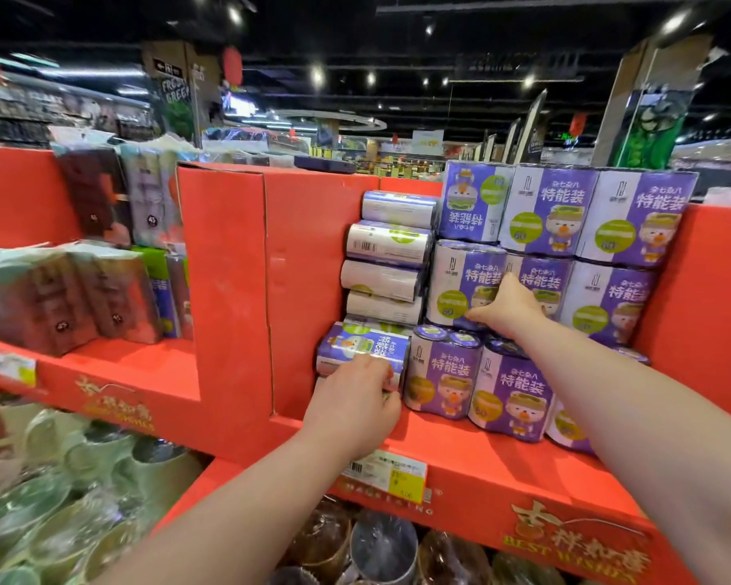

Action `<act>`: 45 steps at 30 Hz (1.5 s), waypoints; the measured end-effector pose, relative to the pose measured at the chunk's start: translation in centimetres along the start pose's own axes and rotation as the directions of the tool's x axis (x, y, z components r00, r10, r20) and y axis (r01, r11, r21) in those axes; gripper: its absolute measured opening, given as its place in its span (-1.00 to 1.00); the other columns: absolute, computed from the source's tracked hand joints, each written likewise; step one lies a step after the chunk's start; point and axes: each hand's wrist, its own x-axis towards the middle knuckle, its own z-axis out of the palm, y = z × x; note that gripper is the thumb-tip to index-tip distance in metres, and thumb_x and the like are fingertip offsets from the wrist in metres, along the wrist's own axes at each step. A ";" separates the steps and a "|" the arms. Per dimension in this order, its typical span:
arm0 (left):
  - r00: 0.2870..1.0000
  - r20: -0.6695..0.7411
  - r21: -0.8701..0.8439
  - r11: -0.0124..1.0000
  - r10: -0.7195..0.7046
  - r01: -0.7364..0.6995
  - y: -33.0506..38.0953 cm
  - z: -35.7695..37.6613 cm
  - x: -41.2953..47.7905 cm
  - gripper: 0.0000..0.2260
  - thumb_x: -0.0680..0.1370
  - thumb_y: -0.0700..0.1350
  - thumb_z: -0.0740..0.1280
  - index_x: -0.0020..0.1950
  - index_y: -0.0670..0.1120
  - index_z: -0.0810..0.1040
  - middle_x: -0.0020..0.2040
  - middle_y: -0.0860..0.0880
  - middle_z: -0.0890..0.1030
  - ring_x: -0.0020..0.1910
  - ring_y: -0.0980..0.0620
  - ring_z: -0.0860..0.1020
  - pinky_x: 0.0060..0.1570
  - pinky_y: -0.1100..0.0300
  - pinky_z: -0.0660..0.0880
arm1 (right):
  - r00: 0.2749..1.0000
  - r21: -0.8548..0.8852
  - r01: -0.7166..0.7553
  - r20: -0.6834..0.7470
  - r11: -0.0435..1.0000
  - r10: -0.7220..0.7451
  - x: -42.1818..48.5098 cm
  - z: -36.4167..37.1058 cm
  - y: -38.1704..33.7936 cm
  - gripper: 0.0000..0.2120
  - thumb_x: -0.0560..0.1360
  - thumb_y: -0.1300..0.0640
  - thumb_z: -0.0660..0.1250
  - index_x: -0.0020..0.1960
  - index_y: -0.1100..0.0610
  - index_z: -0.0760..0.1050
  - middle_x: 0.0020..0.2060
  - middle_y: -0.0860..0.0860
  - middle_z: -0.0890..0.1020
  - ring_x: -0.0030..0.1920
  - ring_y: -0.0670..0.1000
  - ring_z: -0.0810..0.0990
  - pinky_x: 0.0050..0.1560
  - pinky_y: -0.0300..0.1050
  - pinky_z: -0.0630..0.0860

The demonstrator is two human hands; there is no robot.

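A: Well, how far along is your stacking?

B: Mostly done: purple packs (553,213) fill the red shelf (461,453), centre-right. Your left hand (355,399) grips the sideways pack (361,346) at lower centre, not yet seated. Your right hand (509,308) touches a middle-row pack (465,285); whether it grips, I cannot tell.

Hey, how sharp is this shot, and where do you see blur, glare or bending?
Head view: sharp at the left hand gripping the lying pack and the right hand gripping the stacked pack; head view's left edge smears the dark packs; its wide lens bows the red shelf; ceiling lamps flare white.
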 end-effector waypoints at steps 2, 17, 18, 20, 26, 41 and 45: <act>1.000 -0.009 0.001 1.000 0.007 -0.007 0.0 0.1 0.0 -0.85 0.55 -0.01 0.20 0.07 0.01 0.47 0.12 0.02 0.49 0.11 -0.07 0.50 0.06 0.02 0.45 | 1.000 -0.010 0.004 -0.021 1.000 -0.004 -0.1 0.3 0.0 -0.42 0.42 0.11 0.49 0.27 0.28 0.27 0.24 0.22 0.50 0.26 0.22 0.47 -0.02 -0.06 0.34; 0.995 -0.103 -0.004 1.000 -0.003 0.002 0.3 0.0 -0.4 -0.81 0.58 -0.01 0.19 0.08 -0.05 0.52 0.08 0.00 0.53 0.05 -0.08 0.53 -0.05 0.09 0.41 | 0.986 -0.158 0.167 -0.002 0.973 -0.170 -5.4 -0.6 2.2 -0.52 0.48 0.02 0.37 0.31 0.19 0.39 0.26 0.15 0.50 0.22 0.19 0.50 0.03 0.00 0.48; 0.994 -0.112 0.009 1.000 -0.003 0.004 0.4 0.0 -0.5 -0.81 0.58 -0.01 0.19 0.07 -0.06 0.52 0.08 -0.01 0.54 0.06 -0.09 0.53 -0.06 0.09 0.41 | 0.976 -0.210 0.213 0.014 0.954 -0.215 -6.6 -0.9 2.4 -0.55 0.49 0.00 0.34 0.33 0.15 0.42 0.27 0.12 0.51 0.24 0.17 0.50 0.10 0.01 0.49; 0.989 -0.147 0.055 0.998 -0.008 0.016 0.6 -0.1 -0.9 -0.80 0.59 -0.03 0.18 0.06 -0.07 0.54 0.08 -0.02 0.54 0.08 -0.10 0.52 -0.07 0.08 0.41 | 0.956 -0.281 0.290 0.051 0.915 -0.287 -9.2 -1.3 2.8 -0.62 0.52 -0.02 0.29 0.29 0.08 0.48 0.24 0.08 0.55 0.23 0.15 0.52 0.14 0.02 0.50; 0.981 -0.183 0.176 0.984 0.060 -0.027 1.6 -0.5 -4.5 -0.71 0.53 0.00 0.18 0.09 -0.12 0.57 0.12 -0.08 0.55 0.10 -0.17 0.52 -0.04 0.01 0.49 | 0.819 -0.379 0.567 0.167 0.731 -0.549 -16.6 -1.2 2.8 -0.73 0.54 -0.07 0.23 0.16 0.00 0.55 0.12 0.03 0.59 0.21 0.14 0.50 0.14 0.01 0.44; 0.997 -0.001 0.396 0.915 -0.080 0.074 -3.9 -2.4 -22.9 -0.60 0.30 0.13 0.13 -0.13 -0.09 0.60 -0.18 -0.09 0.59 -0.23 -0.15 0.59 -0.35 0.01 0.51 | 0.528 -0.128 0.834 0.468 0.537 -0.708 -30.3 7.9 0.4 -0.73 0.54 -0.03 0.20 0.18 0.00 0.53 0.11 0.03 0.58 0.16 0.14 0.51 0.11 -0.01 0.43; 0.990 -0.044 0.375 0.916 -0.134 0.141 -5.8 -4.3 -27.7 -0.56 0.29 0.12 0.15 -0.02 -0.10 0.60 -0.07 -0.11 0.60 -0.10 -0.18 0.60 -0.20 -0.03 0.57 | 0.466 -0.104 0.866 0.523 0.490 -0.714 -34.8 10.0 -0.7 -0.75 0.54 -0.03 0.20 0.14 0.02 0.52 0.09 0.04 0.57 0.17 0.14 0.52 0.11 -0.02 0.44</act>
